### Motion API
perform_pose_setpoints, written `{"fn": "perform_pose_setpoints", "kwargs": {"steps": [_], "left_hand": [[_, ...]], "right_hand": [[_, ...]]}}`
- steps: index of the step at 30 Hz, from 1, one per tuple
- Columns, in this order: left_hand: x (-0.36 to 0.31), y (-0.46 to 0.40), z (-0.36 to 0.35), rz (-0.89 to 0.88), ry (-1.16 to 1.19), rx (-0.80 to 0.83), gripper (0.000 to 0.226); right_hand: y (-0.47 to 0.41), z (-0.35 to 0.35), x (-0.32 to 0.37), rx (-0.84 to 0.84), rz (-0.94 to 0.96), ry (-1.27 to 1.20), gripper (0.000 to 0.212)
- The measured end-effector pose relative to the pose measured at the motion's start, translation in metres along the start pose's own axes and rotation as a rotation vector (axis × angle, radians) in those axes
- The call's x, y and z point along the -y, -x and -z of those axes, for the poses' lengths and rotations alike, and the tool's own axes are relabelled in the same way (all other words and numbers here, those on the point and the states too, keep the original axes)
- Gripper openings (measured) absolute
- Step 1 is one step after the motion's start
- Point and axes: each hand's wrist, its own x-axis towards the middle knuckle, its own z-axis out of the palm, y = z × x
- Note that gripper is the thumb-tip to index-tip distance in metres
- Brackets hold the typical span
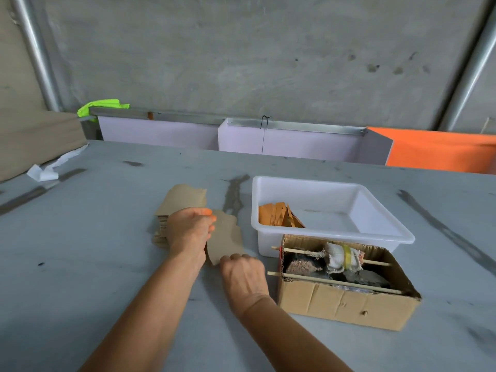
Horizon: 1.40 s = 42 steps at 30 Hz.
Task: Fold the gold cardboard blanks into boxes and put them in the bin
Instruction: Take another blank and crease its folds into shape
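A single flat cardboard blank (225,237), brown side up, lies on the grey table between my hands. My left hand (188,232) grips its upper left edge, fingers curled over it. My right hand (243,272) pinches its lower end. Just left and behind, a stack of brown blanks (182,202) rests on the table, partly hidden by my left hand. To the right stands a white plastic bin (330,183) with several gold-orange folded pieces (279,214) leaning in its left corner.
An open brown carton (346,310) with wooden sticks, a cloth bundle and other odds sits right of my right hand, against the bin's front. Crumpled white paper (45,170) lies far left. Lilac panels and an orange sheet (442,151) line the table's back edge.
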Motion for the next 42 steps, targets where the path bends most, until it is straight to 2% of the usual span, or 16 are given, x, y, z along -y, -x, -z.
{"fn": "perform_pose_setpoints", "kwargs": {"steps": [3, 5, 7, 8, 10, 12, 16, 21, 24, 26, 28, 30, 32, 35, 38, 42], "left_hand": [[0.001, -0.001, 0.011, -0.103, -0.07, -0.019, 0.016], [-0.001, 0.001, 0.017, -0.207, -0.158, 0.013, 0.019], [-0.004, 0.007, 0.022, -0.299, -0.194, 0.095, 0.016], [-0.004, 0.012, 0.023, -0.314, -0.195, 0.153, 0.015], [-0.003, 0.02, 0.021, -0.296, -0.167, 0.282, 0.012], [0.001, 0.028, 0.018, -0.246, -0.161, 0.386, 0.013], [0.008, 0.051, 0.01, -0.178, -0.189, 0.518, 0.016], [0.015, 0.079, -0.003, -0.155, -0.192, 0.624, 0.013], [0.018, 0.095, -0.01, -0.229, -0.212, 0.667, 0.017], [0.022, 0.106, -0.011, -0.344, -0.234, 0.665, 0.025], [0.03, 0.117, -0.004, -0.617, -0.344, 0.626, 0.028], [0.045, 0.126, 0.005, -1.017, -0.512, 0.617, 0.017], [0.064, 0.135, 0.016, -1.253, -0.668, 0.672, 0.01], [0.085, 0.144, 0.025, -1.366, -0.793, 0.765, 0.01], [0.094, 0.15, 0.029, -1.469, -0.854, 0.802, 0.016], [0.097, 0.154, 0.031, -1.391, -0.876, 0.818, 0.017]], "right_hand": [[0.01, 0.022, -0.002, -0.174, -0.06, -0.107, 0.031], [0.018, 0.038, -0.006, -0.344, -0.111, -0.129, 0.023], [0.026, 0.053, -0.02, -0.445, -0.276, -0.295, 0.014], [0.031, 0.057, -0.029, -0.449, -0.357, -0.393, 0.02], [0.046, 0.06, -0.048, -0.406, -0.386, -0.703, 0.036], [0.062, 0.065, -0.063, -0.357, -0.471, -0.957, 0.04], [0.093, 0.07, -0.084, -0.236, -0.618, -1.214, 0.036], [0.122, 0.085, -0.106, -0.305, -0.685, -1.392, 0.01], [0.137, 0.088, -0.118, -0.337, -0.622, -1.349, 0.015], [0.149, 0.088, -0.125, -0.371, -0.517, -1.252, 0.022], [0.164, 0.084, -0.13, -0.448, -0.392, -0.998, 0.027], [0.181, 0.075, -0.135, -0.502, -0.212, -0.654, 0.028], [0.197, 0.062, -0.136, -0.428, -0.055, -0.414, 0.024], [0.214, 0.044, -0.134, -0.301, 0.037, -0.225, 0.019], [0.224, 0.036, -0.131, -0.248, 0.065, -0.139, 0.01], [0.227, 0.036, -0.126, -0.197, 0.05, -0.158, 0.007]]}}
